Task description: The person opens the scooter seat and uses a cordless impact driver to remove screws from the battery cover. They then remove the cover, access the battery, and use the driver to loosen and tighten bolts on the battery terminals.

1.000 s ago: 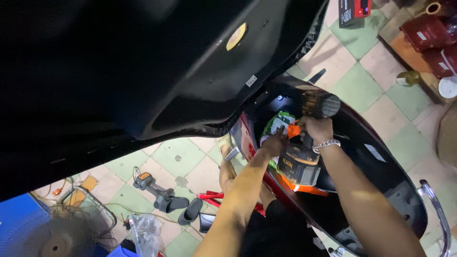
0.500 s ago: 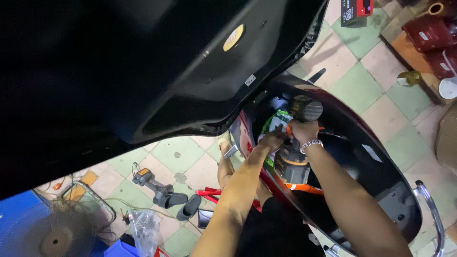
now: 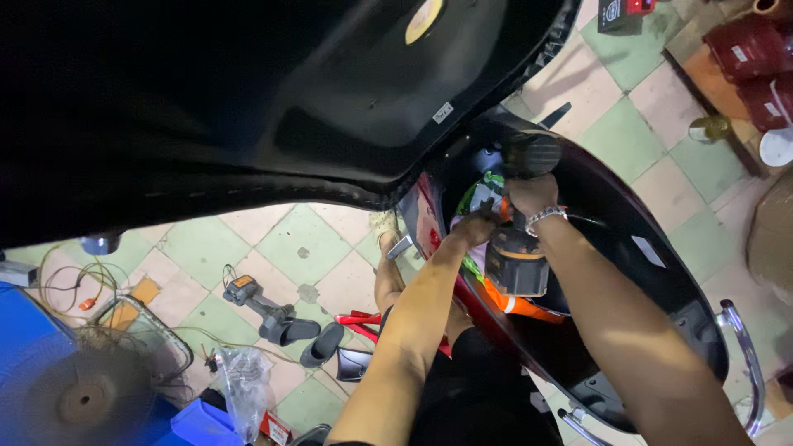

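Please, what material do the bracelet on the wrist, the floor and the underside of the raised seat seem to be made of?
Bracelet: probably metal, silvery links that catch the light. Floor: likely ceramic tile, matt green and cream squares with grout lines, stained. Raised seat underside: seemingly moulded black plastic, smooth with a dull sheen and formed ridges. The right hand wearing the bracelet grips a cordless drill.

Both arms are bare, no sleeves showing at all. Right wrist has a silver chain bracelet point(image 3: 546, 216). Further down it looks like black trousers point(image 3: 479, 396), pretty dark though.
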